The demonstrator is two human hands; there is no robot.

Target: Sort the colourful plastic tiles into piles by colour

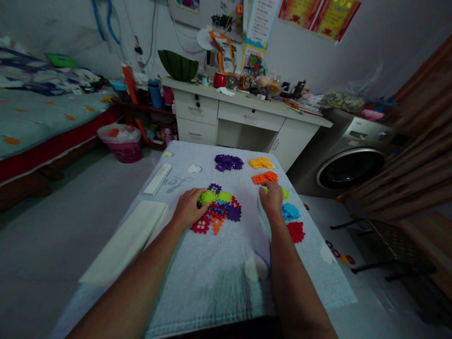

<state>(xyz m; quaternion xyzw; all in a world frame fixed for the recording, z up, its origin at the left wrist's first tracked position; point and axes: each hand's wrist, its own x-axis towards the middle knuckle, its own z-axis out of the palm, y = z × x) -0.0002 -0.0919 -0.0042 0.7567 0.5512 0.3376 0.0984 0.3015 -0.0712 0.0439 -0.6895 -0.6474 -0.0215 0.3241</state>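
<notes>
Plastic interlocking tiles lie in piles on a cloth-covered table. My left hand [189, 207] is at the left edge of a mixed pile, its curled fingers closed at a yellow-green tile [208, 197]; its thumb is partly hidden. Around it in that pile are a red square tile [201, 225], an orange triangular tile [217, 225] and a dark purple tile [234, 213]. My right hand [272, 200] is over the yellow-green pile [286, 193], thumb and fingers closed around a yellow-green piece that is largely covered.
Purple [229, 162], yellow [262, 163], orange [264, 177], blue [291, 212] and red [295, 231] tile piles sit on the table. A white box [157, 180] and a folded pale cloth [125, 242] lie left. Beyond stand a white desk [196, 113] and a washing machine [339, 155].
</notes>
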